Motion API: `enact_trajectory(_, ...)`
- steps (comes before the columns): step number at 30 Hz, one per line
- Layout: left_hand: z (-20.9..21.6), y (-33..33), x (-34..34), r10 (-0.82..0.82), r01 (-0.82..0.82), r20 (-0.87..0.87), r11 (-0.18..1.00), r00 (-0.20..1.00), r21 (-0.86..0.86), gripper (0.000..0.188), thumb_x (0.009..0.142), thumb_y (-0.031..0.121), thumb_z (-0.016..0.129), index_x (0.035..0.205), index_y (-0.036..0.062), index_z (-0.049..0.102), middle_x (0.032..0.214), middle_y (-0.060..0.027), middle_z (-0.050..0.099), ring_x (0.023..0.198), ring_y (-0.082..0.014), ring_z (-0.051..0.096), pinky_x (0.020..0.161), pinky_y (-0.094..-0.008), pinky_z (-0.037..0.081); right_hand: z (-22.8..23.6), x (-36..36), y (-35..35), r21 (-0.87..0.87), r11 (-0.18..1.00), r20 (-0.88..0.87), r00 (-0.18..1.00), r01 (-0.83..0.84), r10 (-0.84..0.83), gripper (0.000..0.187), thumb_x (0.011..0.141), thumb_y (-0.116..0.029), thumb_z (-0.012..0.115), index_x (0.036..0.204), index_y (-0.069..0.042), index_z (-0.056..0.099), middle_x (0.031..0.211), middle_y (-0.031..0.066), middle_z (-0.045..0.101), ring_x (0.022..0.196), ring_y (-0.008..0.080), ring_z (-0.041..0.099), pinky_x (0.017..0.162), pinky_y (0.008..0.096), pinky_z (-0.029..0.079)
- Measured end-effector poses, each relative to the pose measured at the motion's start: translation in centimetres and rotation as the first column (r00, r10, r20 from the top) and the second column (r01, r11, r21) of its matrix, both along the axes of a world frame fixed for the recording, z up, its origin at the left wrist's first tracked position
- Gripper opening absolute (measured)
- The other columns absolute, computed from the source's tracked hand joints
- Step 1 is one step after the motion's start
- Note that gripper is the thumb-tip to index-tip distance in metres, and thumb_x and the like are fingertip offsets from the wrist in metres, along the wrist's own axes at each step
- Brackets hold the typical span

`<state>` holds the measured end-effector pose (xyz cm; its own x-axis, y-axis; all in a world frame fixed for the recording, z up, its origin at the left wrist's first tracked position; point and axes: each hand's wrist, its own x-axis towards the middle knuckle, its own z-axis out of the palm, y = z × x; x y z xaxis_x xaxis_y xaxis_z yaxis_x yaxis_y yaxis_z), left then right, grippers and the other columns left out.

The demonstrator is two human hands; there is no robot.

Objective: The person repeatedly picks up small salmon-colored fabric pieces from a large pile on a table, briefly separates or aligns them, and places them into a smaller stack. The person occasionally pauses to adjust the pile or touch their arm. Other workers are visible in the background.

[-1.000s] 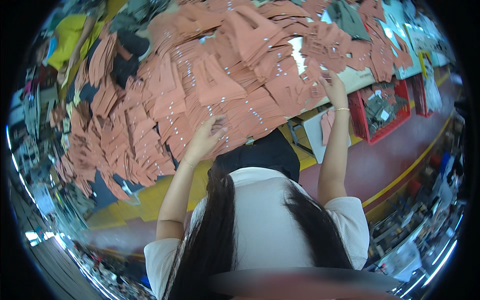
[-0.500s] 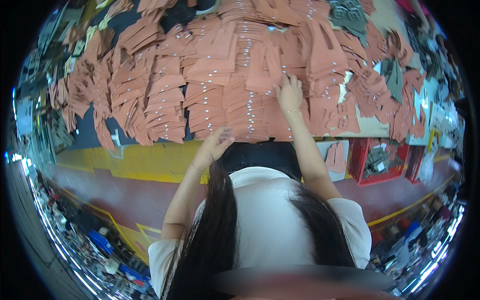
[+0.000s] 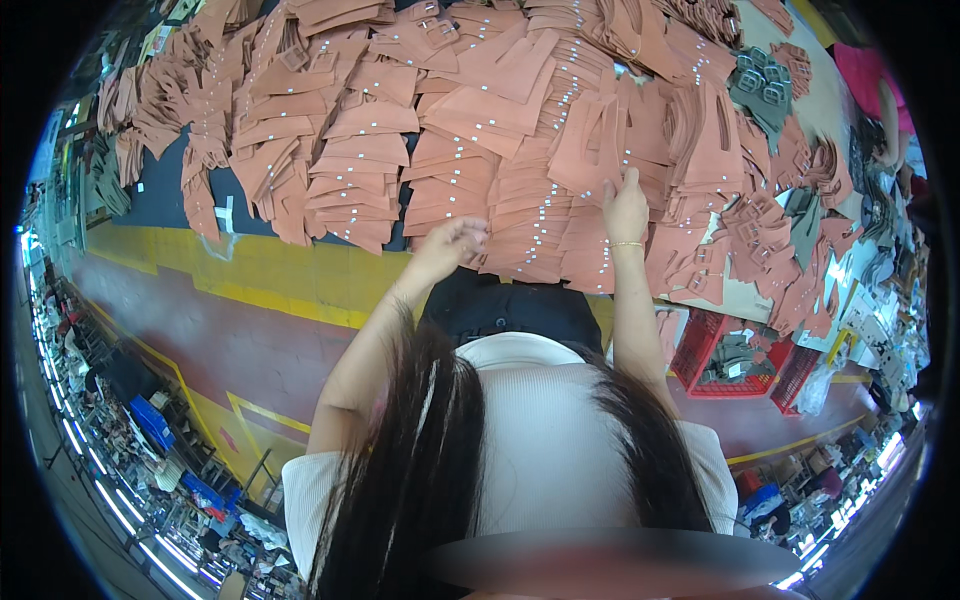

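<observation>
Head view: the slotted coral piece [image 3: 576, 158] lies on top of the stacks, right of the desk's middle and some way in from its near edge, its lower edge beside your right hand [image 3: 626, 208]. That hand has thumb and forefinger spread at this edge; whether they pinch or only touch it, you cannot tell from here. If you lift it, a light pinch at the corner should spare the narrow strips beside the slot from bending, and raising it before sliding would likely disturb less underneath. Your left hand [image 3: 452, 246] hangs loosely curled with nothing visible in it, by the near edge; it could steady the fanned stacks [image 3: 520, 240] around it, whose overlapping layers look apt to slip. Press flat, keeping the rows of white stickers in line and uncovered. Farther out, a green buckled piece [image 3: 768, 85] rests toward the right end of the desk [image 3: 155, 200], where buckles could snag coral parts, so keep them apart. Below the near edge on the right stands a red crate [image 3: 718, 385]; mind your elbow there. Beyond the right end shows a co-worker's pink sleeve [image 3: 865, 78].
</observation>
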<state>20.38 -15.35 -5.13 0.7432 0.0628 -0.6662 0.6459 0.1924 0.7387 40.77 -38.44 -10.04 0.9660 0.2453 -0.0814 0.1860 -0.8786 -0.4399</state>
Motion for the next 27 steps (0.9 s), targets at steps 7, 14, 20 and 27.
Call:
enact_trajectory(7, -4.3, 2.6, 7.5, 0.594, -0.516, -0.121, 0.558, 0.795, -0.650, 0.030, 0.096, 0.019, 0.049, 0.118, -0.0010, 0.053, 0.112, -0.0138, 0.061, 0.101, -0.0251, 0.062, 0.087, -0.0353, 0.051, -0.1, 1.1, 0.1, -0.099, 0.993, -0.055, 0.997, -0.057, 0.052, 0.036, 0.084, -0.018, 0.062, 0.114, -0.006, 0.048, 0.088, 0.0244, 0.064, 0.084, 0.0431, 0.062, 0.072, 0.0501, 0.049)
enact_trajectory(14, -8.5, 3.3, 13.8, 0.700, -0.674, -0.281, 0.377, 0.656, -0.635, 0.023, 0.094, 0.022, 0.052, 0.106, 0.0025, 0.055, 0.093, -0.0135, 0.065, 0.089, -0.0262, 0.065, 0.076, -0.0364, 0.054, 1.0, 1.3, -0.3, -0.103, 0.993, -0.134, 0.990, -0.055, 0.041, 0.037, 0.085, -0.019, 0.060, 0.118, -0.006, 0.053, 0.097, 0.0263, 0.064, 0.091, 0.0437, 0.061, 0.078, 0.0493, 0.049)
enact_trajectory(20, -7.5, 3.7, 15.6, 0.610, -0.616, -0.151, 0.693, 0.778, -0.374, 0.020, 0.092, 0.023, 0.056, 0.093, 0.0039, 0.059, 0.080, -0.0105, 0.065, 0.067, -0.0198, 0.066, 0.054, -0.0297, 0.052, 2.8, 1.3, -0.6, -0.004, 0.998, -0.144, 0.987, -0.068, 0.066, 0.030, 0.086, -0.020, 0.059, 0.111, -0.004, 0.060, 0.099, 0.0237, 0.065, 0.093, 0.0422, 0.062, 0.082, 0.0467, 0.048)
enact_trajectory(27, -5.0, 3.4, 15.4, 0.561, -0.562, 0.135, 0.827, 0.817, -0.035, 0.017, 0.087, 0.014, 0.060, 0.099, 0.0014, 0.058, 0.082, -0.0096, 0.064, 0.063, -0.0160, 0.063, 0.055, -0.0282, 0.053, 7.1, 1.5, 0.4, 0.153, 0.987, -0.185, 0.980, -0.044, 0.072, 0.027, 0.089, -0.019, 0.057, 0.106, 0.001, 0.061, 0.092, 0.0203, 0.067, 0.080, 0.0329, 0.066, 0.075, 0.0376, 0.050)
